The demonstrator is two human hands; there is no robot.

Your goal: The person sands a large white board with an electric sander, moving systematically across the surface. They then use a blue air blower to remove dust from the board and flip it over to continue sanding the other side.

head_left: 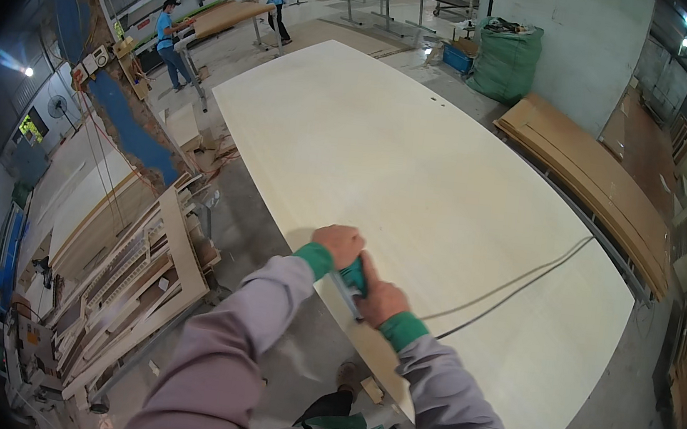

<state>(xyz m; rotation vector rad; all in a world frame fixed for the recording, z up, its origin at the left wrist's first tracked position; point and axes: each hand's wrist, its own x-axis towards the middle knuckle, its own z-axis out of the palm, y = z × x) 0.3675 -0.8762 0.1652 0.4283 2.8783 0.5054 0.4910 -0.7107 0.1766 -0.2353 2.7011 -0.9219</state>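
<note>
A large pale wooden panel (349, 156) lies flat in front of me, its long left edge running close to my body. At that near edge, both my hands are closed on a green corded power tool (353, 278), mostly covered by my fingers. My left hand (339, 244) grips its far end, over the panel's edge. Closer to me, my right hand (382, 300) wraps round the body, thumb side toward the left hand. A grey plate-like part of the tool shows between them; its exact kind I cannot make out. Its dark cable (512, 287) trails across the panel to the right edge.
Wood offcuts (136, 276) fill a rack on the left. Brown boards (589, 190) are stacked beyond the panel's right side, near a green sack (503, 62) and a blue crate (458, 57). Two people in blue shirts (166, 32) stand by a brown board at the far left.
</note>
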